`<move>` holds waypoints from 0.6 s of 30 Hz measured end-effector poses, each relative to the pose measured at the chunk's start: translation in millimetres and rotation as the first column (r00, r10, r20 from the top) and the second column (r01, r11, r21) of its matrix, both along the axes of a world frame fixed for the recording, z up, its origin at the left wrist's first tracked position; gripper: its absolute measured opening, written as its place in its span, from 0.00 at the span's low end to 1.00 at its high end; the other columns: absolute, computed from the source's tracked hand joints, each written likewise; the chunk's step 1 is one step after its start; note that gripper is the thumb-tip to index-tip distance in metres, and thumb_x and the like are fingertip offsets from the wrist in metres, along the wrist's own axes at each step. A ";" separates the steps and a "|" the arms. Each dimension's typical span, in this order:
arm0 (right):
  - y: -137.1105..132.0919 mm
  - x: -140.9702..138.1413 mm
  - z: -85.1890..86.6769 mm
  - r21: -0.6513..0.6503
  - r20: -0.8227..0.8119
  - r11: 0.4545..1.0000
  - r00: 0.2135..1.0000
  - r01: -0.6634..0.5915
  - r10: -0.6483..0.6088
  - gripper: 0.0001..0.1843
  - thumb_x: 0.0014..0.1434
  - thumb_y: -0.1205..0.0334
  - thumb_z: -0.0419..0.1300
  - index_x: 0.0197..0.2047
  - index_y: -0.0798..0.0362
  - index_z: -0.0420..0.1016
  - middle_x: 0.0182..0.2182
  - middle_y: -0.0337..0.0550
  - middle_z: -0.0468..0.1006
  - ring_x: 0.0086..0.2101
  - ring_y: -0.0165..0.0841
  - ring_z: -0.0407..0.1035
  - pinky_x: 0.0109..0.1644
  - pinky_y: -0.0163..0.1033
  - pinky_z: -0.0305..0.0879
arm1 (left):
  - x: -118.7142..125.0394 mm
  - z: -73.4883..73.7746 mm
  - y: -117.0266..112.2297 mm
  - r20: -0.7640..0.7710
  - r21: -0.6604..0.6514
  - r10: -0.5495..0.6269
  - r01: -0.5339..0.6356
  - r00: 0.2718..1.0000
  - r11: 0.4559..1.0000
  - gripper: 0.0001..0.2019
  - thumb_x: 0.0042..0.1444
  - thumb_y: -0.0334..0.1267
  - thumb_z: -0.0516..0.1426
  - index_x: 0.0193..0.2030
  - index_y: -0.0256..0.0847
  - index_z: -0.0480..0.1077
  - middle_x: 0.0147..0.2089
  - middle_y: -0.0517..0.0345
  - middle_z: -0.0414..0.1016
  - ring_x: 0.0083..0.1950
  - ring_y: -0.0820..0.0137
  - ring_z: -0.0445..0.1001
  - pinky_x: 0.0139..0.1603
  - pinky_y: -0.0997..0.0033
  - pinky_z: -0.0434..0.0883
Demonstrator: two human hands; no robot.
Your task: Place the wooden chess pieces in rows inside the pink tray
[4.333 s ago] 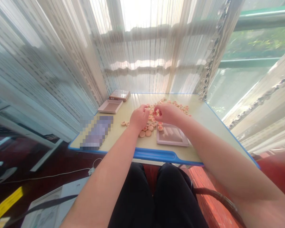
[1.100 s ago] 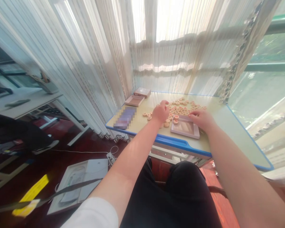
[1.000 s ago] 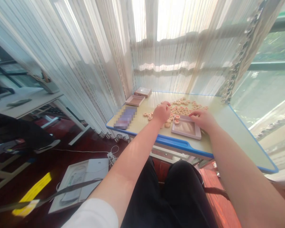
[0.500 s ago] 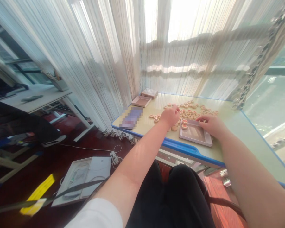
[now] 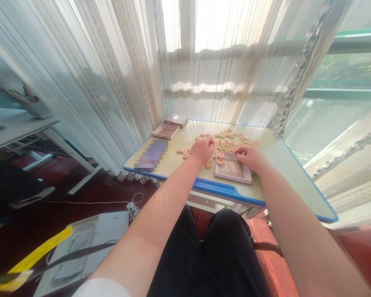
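Round wooden xiangqi pieces (image 5: pixel 227 146) with printed characters lie scattered over the desk. Over their near left part is my left hand (image 5: pixel 203 151), its fingers curled together; whatever they pinch is hidden from me. A shallow pinkish box tray (image 5: pixel 235 170) sits near the desk's front edge. Two pieces with red characters (image 5: pixel 220 158) lie inside it by its left wall. My right hand (image 5: pixel 250 157) is at the tray's back right corner, thumb and fingers closed on the rim.
On the desk (image 5: pixel 272 181), a second shallow tray (image 5: pixel 166 131) and a flat box (image 5: pixel 177 120) stand back left, near a blurred-out purple item (image 5: pixel 152 155). Curtains (image 5: pixel 136 82) hang behind. An open white box (image 5: pixel 89 239) and a power strip (image 5: pixel 132 208) lie on the floor.
The whole view has shifted, so the desk appears further left. My left hand stays curled over the pieces and my right hand stays at the tray; the two pieces inside look unmoved.
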State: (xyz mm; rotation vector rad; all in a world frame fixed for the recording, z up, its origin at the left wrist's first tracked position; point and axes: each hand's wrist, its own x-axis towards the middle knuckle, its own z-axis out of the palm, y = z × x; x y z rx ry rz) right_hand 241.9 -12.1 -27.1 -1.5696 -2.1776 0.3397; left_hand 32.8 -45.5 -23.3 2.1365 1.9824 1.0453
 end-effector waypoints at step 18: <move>-4.7 -5.1 3.6 -0.043 0.035 0.998 0.999 0.037 -0.035 0.14 0.49 0.65 0.57 0.39 0.52 0.80 0.38 0.43 0.79 0.38 0.36 0.70 0.40 0.37 0.62 | -2.8 -1.7 0.0 -0.042 0.000 0.005 -0.005 0.999 1.000 0.12 0.58 0.32 0.48 0.37 0.42 0.73 0.35 0.52 0.78 0.40 0.62 0.74 0.42 0.66 0.67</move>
